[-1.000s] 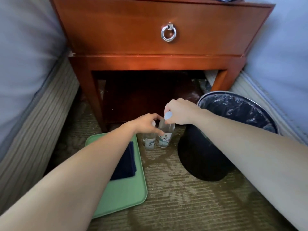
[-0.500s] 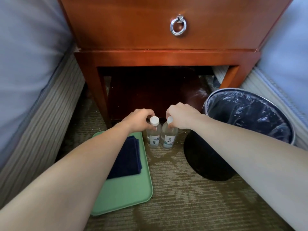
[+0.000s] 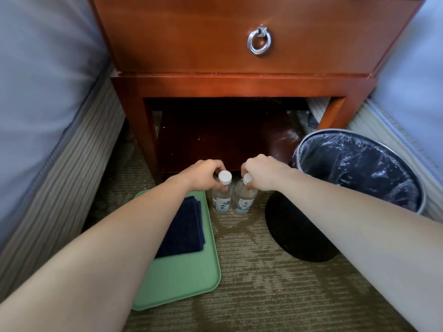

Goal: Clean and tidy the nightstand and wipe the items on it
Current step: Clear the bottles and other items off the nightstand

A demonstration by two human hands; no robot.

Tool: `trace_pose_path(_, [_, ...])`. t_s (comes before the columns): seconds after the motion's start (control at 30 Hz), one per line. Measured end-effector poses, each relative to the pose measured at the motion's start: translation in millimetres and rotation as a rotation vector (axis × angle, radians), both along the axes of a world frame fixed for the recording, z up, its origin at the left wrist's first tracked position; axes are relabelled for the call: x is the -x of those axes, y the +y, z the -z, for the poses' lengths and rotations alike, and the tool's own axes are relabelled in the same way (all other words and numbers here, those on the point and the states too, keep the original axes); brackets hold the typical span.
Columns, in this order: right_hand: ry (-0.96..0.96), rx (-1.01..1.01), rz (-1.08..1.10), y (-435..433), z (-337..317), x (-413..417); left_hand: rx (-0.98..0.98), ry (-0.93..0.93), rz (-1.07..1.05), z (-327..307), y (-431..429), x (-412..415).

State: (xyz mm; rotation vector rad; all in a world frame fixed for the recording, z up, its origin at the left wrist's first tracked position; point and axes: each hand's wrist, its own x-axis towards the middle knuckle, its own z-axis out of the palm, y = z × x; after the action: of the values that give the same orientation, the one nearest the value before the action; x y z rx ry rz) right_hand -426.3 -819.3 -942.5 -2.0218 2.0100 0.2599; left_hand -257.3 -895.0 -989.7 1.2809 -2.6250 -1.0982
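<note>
The fingers (image 3: 215, 167) of the left hand (image 3: 203, 174) are curled around the neck of the left water bottle (image 3: 221, 200), just under its white cap (image 3: 225, 177). The right hand (image 3: 265, 172) is closed from above over the top of the right water bottle (image 3: 244, 200), so only a part of that cap shows. Its fingers pinch the cap, but how each one lies I cannot tell.

Both bottles stand upright on the carpet (image 3: 263, 295), side by side and touching or almost touching, just in front of the nightstand (image 3: 239, 85) and its dark lower shelf (image 3: 215, 140). Their long axis is vertical, the caps point up, and the printed labels face the person.

Just beside the bottles on the left lies a green tray (image 3: 182, 283) with a folded dark blue cloth (image 3: 184, 231) on it. On the right stands a black waste bin (image 3: 299, 231) with a plastic liner.

I judge that the step in hand is the handling of the two bottles, one in each hand. Either they are being set on the floor to free the nightstand, or they are about to be lifted. The next move probably calls for wiping, so one hand must let go and take the cloth. The bottles are narrow and the carpet is soft, so they could tip if released carelessly.
</note>
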Motion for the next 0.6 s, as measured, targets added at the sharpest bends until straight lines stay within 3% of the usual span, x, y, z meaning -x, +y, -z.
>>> trace_pose_path(0.33, [0.007,0.030,-0.063,1,-26,-6,-0.072,0.034,0.096,-30,-5,-2])
trace_pose_path(0.53, [0.075,0.334,-0.238,-16,-121,-23,0.172,0.078,0.171,-147,-35,8])
trace_pose_path(0.6, [0.104,0.436,-0.268,-22,-163,-21,0.142,0.101,0.183,-192,-44,12])
